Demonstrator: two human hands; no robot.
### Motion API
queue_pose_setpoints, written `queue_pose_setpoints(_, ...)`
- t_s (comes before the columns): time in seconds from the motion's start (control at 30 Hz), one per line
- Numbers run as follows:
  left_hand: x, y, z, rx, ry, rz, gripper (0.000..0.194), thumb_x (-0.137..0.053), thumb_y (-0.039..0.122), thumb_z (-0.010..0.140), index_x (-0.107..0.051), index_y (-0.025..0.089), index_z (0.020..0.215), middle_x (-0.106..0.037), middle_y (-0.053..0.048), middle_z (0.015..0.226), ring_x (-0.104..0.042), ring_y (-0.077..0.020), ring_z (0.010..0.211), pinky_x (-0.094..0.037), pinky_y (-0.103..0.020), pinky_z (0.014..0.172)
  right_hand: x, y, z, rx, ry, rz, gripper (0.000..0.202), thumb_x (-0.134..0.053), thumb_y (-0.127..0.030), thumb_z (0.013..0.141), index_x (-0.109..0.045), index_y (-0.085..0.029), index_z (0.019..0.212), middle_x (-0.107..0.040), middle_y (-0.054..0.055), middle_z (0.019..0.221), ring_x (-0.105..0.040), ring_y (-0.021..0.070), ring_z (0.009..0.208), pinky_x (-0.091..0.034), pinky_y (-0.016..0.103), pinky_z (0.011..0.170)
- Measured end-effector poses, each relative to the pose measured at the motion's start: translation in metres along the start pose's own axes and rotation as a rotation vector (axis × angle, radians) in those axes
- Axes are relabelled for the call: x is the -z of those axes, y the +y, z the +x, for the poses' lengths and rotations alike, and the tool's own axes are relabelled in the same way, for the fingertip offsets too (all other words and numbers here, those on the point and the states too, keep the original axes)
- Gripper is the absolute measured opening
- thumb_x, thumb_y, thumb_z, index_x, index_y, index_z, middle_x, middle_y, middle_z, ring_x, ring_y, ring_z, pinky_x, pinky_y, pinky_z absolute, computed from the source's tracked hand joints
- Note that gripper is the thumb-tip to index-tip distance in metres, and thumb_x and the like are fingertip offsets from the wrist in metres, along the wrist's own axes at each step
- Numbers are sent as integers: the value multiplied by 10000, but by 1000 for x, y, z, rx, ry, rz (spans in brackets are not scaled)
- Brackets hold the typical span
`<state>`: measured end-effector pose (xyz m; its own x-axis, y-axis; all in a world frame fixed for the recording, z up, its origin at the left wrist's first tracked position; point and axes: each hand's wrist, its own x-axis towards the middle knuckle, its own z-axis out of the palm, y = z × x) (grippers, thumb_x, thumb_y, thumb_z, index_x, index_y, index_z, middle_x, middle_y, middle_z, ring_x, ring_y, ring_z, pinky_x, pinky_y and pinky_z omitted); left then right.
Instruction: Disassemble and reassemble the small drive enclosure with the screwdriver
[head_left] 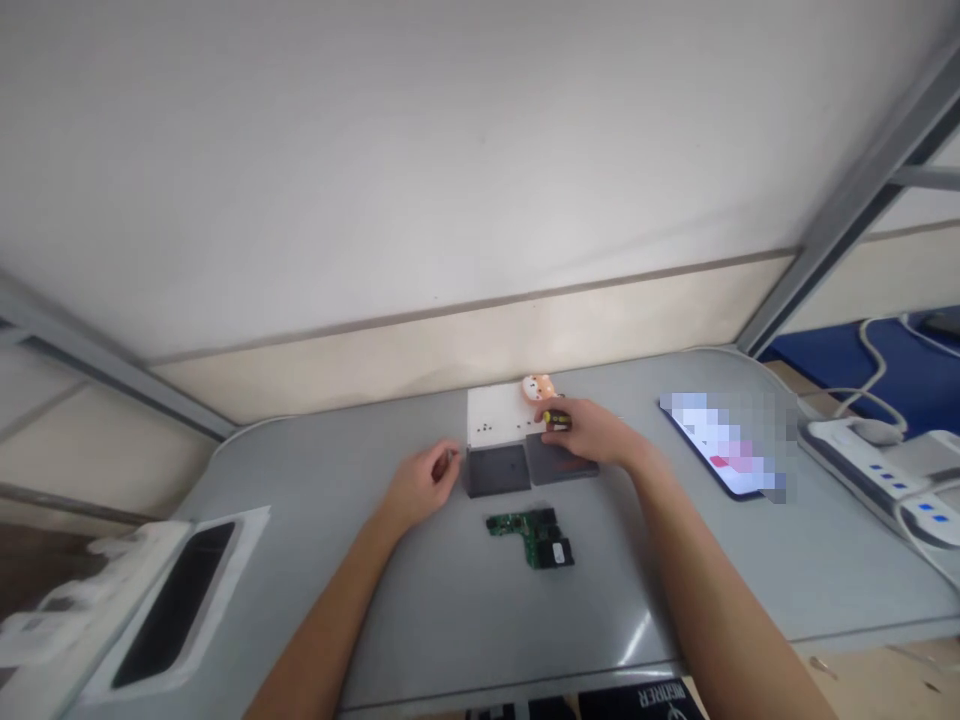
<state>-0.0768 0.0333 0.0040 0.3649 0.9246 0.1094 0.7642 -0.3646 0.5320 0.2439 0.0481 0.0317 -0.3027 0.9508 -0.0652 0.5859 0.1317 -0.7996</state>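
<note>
My right hand [589, 428] is closed around the yellow and black handle of a small screwdriver [556, 418], above a dark flat case half [553, 462]. Left of that lies a second, tray-like dark case half [496, 474]. Beside its left edge, my left hand [426, 482] has its fingertips pinched together; what they hold, if anything, is too small to make out. Nearer to me rests a green circuit board [536, 538] with black parts and a white label. Behind the case halves, several tiny dark screws [484, 428] sit on a white sheet [495, 402].
An orange and white animal figure [537, 388] stands at the sheet's back right. To the right are a lit phone [716, 450] and a power strip [885, 480] with cables. A black flat device [180, 600] lies at left. Grey metal posts [840, 210] flank the grey table [420, 620].
</note>
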Motion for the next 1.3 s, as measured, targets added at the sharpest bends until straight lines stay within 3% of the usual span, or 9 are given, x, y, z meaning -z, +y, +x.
queue_pose_setpoints(0.1, 1, 6, -3, -1, -42, 60, 236, -445, 396, 1017, -597, 217, 999, -512, 49, 634, -481, -129, 579, -340, -263, 614, 0, 1, 1, -27, -5, -14, 300, -591, -184, 838, -684, -280, 1106, -724, 41, 1027, -664, 183, 762, -493, 276, 610)
queue_pose_setpoints(0.2, 3, 10, -2, -16, -78, 86, 244, -436, 408, 1023, -590, 219, 1000, -549, 42, 657, -505, -133, 592, -348, -268, 627, 2, 3, 1, -5, 30, -85, 293, -584, -178, 845, -694, -287, 1093, -737, 33, 1030, -674, 203, 861, -501, 302, 720)
queue_pose_setpoints(0.4, 4, 7, -3, -31, -82, 72, 249, -408, 430, 1023, -516, 207, 1058, -473, 58, 637, -468, -144, 578, -341, -274, 618, 4, 3, 1, 8, 67, -85, 259, -668, -334, 857, -703, -271, 1106, -750, 40, 1038, -668, 211, 863, -479, 314, 777)
queue_pose_setpoints(0.63, 6, 9, -4, -43, -114, 85, 264, -450, 443, 1007, -516, 215, 1122, -530, 41, 687, -510, -156, 609, -350, -278, 628, -13, -3, 11, 74, 202, -133, 318, -541, -477, 974, -726, -234, 1062, -764, 67, 993, -674, 224, 871, -442, 311, 777)
queue_pose_setpoints(0.87, 9, 11, -4, -26, -163, 100, 318, -443, 455, 1013, -581, 225, 1184, -569, 27, 705, -544, -166, 630, -367, -286, 640, -23, -2, 14, 143, 188, -215, 206, -659, -393, 910, -724, -225, 1008, -746, 82, 1047, -653, 219, 934, -445, 316, 823)
queue_pose_setpoints(1.1, 8, 10, -3, -45, -143, 106, 324, -468, 459, 1001, -628, 226, 1159, -608, 16, 710, -566, -172, 640, -373, -291, 653, -21, -1, 14, 162, 246, -206, 220, -632, -407, 925, -717, -212, 984, -745, 79, 1043, -641, 215, 935, -443, 324, 837)
queue_pose_setpoints(1.3, 7, 11, -3, -21, -150, 67, 343, -420, 470, 1020, -590, 220, 1182, -586, 25, 694, -558, -168, 616, -370, -282, 628, -13, -6, 8, 133, 189, -259, 163, -686, -339, 867, -713, -222, 978, -741, 67, 990, -638, 222, 897, -449, 334, 822)
